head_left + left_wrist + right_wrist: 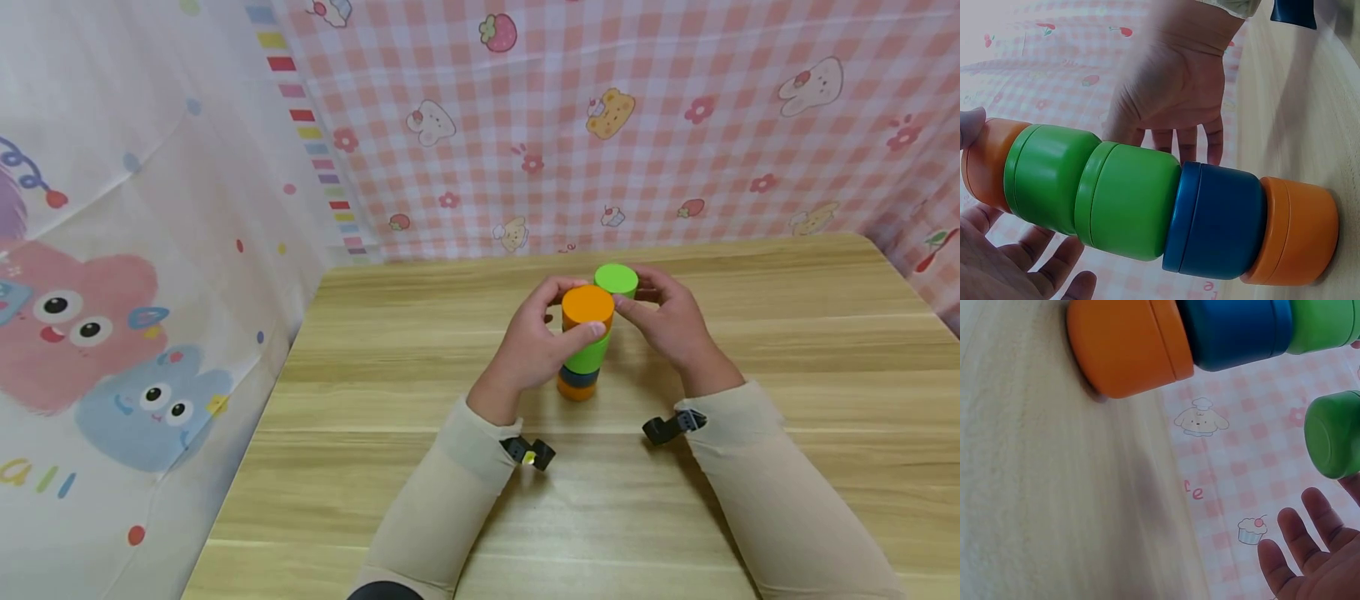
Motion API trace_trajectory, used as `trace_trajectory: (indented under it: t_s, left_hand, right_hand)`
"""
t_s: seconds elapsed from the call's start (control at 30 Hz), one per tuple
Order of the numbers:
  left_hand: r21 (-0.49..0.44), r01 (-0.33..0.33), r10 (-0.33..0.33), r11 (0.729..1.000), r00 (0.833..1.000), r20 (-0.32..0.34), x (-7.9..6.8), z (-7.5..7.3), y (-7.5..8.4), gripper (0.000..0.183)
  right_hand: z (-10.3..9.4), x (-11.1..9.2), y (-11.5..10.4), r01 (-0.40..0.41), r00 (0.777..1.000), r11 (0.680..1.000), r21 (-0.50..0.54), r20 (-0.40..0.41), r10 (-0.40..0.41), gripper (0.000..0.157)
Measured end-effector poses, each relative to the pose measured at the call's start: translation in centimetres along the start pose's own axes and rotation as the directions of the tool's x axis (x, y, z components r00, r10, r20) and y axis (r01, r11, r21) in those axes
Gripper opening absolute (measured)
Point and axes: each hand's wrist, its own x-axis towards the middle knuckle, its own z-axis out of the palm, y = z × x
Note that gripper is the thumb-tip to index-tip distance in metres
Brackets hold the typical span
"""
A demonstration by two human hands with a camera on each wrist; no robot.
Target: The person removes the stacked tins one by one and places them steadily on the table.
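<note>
1. Standing on the table, nearer the far edge than the near one and about midway between the left and right edges: stack of five cups, mouths down.
2. Reading bottom to top in the left wrist view: orange base cup, blue cup, green cup, second green cup, orange top cup.
3. Leaning slightly at the upper cups; base resting flat on the wood.
4. Left hand curling around the top of the stack, thumb lying on the near side of the orange top cup, fingers wrapping the far side.
5. Right hand pinching a loose green cup just behind and right of the stack top; fingers spreading loosely in the right wrist view, thumb tip touching the orange top cup.
6. Loose green cup sitting apart from the stack, about level with its top.
7. Hanging behind the table: pink checked cloth; cartoon sheet along the left edge.
</note>
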Motion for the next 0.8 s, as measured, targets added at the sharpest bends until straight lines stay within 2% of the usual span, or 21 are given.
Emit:
trace_trajectory:
  t_s: [0.23,0.8]
  left_hand:
    - [-0.006,-0.006,0.005,1.0,1.0,-0.011,0.0,0.0,-0.1,0.046]
    - [-0.001,-0.01,0.01,1.0,1.0,0.001,0.0,-0.1,0.0,0.046]
  right_hand:
    - [0.1,0.0,0.4,0.0,1.0,1.0,-0.005,0.012,0.0,0.056]
    - [0.4,0.4,1.9,-0.057,0.996,0.998,-0.016,0.064,0.058,0.056]
